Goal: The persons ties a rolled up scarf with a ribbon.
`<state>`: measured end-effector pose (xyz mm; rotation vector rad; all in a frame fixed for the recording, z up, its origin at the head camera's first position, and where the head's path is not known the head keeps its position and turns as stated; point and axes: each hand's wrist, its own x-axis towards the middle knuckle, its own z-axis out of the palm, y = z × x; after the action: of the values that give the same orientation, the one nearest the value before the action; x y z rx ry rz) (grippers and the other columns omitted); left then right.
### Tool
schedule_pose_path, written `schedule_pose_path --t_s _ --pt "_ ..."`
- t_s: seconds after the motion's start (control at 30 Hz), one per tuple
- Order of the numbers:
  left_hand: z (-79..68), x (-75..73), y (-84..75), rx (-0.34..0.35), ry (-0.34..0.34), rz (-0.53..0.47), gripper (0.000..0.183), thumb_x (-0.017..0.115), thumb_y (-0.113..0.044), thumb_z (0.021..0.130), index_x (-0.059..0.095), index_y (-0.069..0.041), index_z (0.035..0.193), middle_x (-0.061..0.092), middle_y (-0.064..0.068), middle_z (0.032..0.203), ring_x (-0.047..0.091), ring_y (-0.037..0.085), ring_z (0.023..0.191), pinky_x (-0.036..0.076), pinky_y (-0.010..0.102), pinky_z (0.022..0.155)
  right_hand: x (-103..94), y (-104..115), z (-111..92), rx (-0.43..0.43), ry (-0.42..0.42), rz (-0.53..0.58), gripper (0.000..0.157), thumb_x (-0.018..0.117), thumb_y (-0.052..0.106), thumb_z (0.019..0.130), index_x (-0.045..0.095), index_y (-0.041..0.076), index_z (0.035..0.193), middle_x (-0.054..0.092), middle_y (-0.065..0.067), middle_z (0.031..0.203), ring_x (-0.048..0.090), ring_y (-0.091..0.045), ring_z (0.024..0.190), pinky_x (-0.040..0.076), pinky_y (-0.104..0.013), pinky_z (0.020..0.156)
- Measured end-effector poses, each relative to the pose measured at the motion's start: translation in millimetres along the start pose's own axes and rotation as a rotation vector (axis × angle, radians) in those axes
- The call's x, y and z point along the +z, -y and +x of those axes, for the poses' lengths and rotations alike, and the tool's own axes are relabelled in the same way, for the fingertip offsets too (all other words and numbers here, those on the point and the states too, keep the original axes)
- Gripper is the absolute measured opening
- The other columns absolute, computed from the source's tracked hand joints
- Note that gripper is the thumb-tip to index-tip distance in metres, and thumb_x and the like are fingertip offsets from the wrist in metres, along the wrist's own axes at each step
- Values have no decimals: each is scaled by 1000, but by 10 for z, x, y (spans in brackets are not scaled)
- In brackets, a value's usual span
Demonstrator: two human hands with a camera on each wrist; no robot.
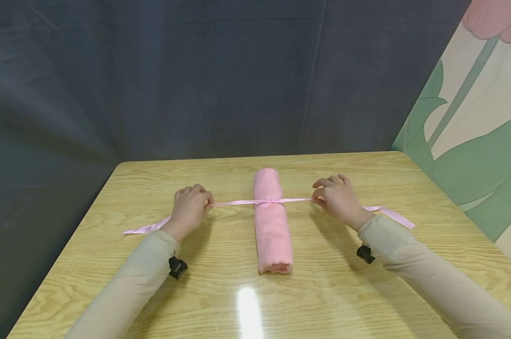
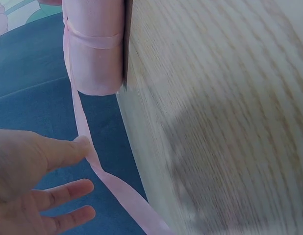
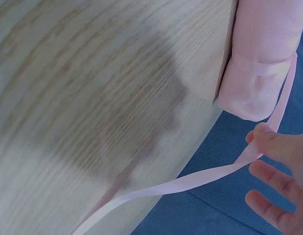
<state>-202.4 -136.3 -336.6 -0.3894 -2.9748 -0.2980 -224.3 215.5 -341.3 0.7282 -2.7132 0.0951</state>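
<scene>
A rolled pink cloth (image 1: 273, 235) lies lengthwise on the table, with a pink satin ribbon (image 1: 238, 202) wrapped around it and crossed on top. My left hand (image 1: 189, 207) pinches one side of the ribbon between thumb and finger, left of the roll. On the other side, my right hand (image 1: 338, 197) pinches the opposite length. Between the hands the ribbon runs straight across the roll, raised off the wood. Its loose tails trail past each wrist onto the table. In the left wrist view the ribbon (image 2: 82, 117) passes under the thumb tip; the right wrist view shows the ribbon (image 3: 200, 178) sagging beyond the fingers.
The wood-grained table (image 1: 221, 292) spreads around the roll. Behind it hangs a dark blue curtain (image 1: 221, 84), which also covers the left side. A wall with a painted tulip (image 1: 471, 84) borders the right edge. Both wrists wear small black cameras (image 1: 178, 267).
</scene>
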Motion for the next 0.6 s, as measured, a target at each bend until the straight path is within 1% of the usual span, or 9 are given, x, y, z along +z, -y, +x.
schedule_pose_path --t_s 0.23,0.4,0.6 --pt "34 20 -17 12 -5 18 4 67 -18 85 69 -15 87 62 10 109 55 35 106 35 57 100 31 -5 5 -13 -3 -25 6 75 16 76 75 13 81 68 -7 104 58 -31 97 36 -61 97" --pt "54 55 -22 14 -2 23 4 68 -18 84 70 -16 87 62 10 108 56 35 105 35 57 100 53 -4 -15 1 19 -24 8 76 16 76 75 13 83 67 -8 105 58 -31 97 36 -62 97" --pt "40 74 -25 9 9 14 4 68 -18 85 70 -16 87 62 11 108 56 36 105 34 58 100 73 -11 -28 4 36 -13 9 74 18 77 75 13 85 67 -9 107 57 -32 97 35 -63 97"
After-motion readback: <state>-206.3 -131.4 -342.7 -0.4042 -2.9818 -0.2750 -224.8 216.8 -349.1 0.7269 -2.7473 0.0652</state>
